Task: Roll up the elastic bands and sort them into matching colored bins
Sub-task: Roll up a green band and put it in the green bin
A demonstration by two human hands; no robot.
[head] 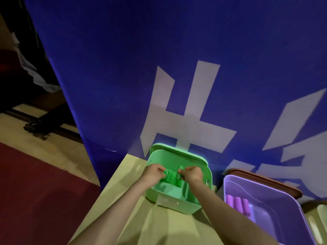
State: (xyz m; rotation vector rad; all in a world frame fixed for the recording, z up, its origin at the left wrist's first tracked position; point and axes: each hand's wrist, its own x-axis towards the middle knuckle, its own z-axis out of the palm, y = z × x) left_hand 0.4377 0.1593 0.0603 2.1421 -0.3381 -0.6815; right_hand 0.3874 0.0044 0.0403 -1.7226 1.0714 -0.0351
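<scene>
So, closest to the camera are two bare forearms reaching out over a table covered in a yellowish cloth. Off to the right is a purple bin with a few purple rolls lying side by side along its left wall.

A little further out is the green bin, tipped a bit toward the camera, and both hands are right over its opening. The left hand and right hand each have their fingers curled in, pinching opposite ends of the green elastic band. The band is a bright green, pretty much the same shade as the bin, so it kind of blends in. It looks bunched into a short chunky roll between the two hands, with a little flap poking up near the right thumb. It's blurry, so I can't tell how tight the roll is or whether any of it touches the bin. It seems to be held just above the inside.

Behind the purple bin, the edge of a brown bin peeks out. On the left, the floor has a dark red carpet. Furthest back, a big blue banner with large white characters stands right against the table.
</scene>
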